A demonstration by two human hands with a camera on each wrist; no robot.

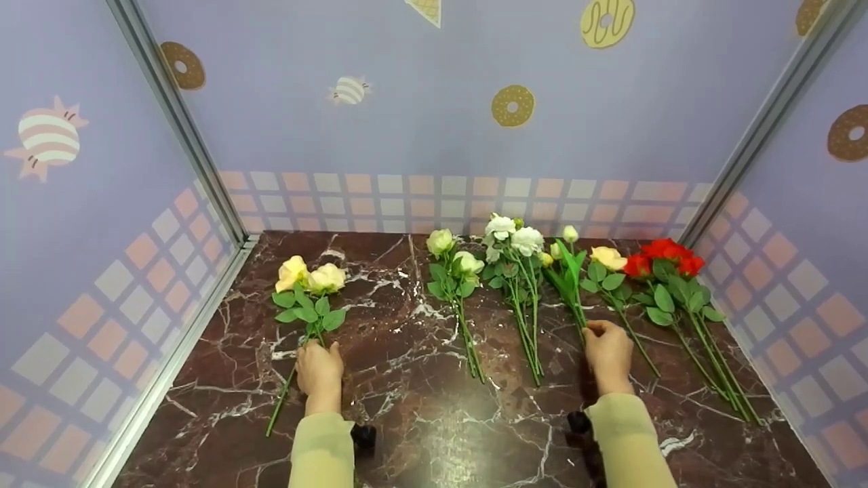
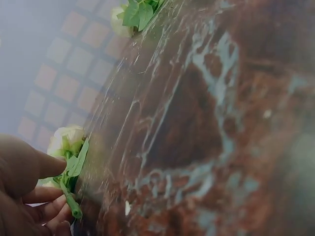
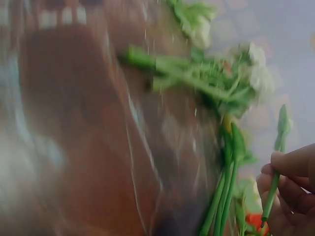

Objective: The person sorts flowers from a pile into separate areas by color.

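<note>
Two artificial roses, a yellow one (image 1: 291,273) and a cream one (image 1: 327,278), are at the left of the marble-patterned table. Around their green stems (image 2: 73,204), the thumb and fingers of my left hand (image 1: 320,369) pinch; one long stem runs out below the hand. My right hand (image 1: 609,351) pinches a single green tulip stem (image 3: 271,194) between thumb and fingers. Beside it, more tulip stems (image 3: 224,196) lie on the table. A pale tulip bud (image 1: 569,234) tops the tulip group, whose leaves (image 1: 568,274) stand just beyond my right hand.
Between my hands lie pale green-white roses (image 1: 468,263) and white flowers (image 1: 527,240). A yellow-orange rose (image 1: 608,257) and several red flowers (image 1: 668,252) are to the right. Patterned walls (image 1: 420,122) enclose the table (image 1: 434,434) at the back and sides.
</note>
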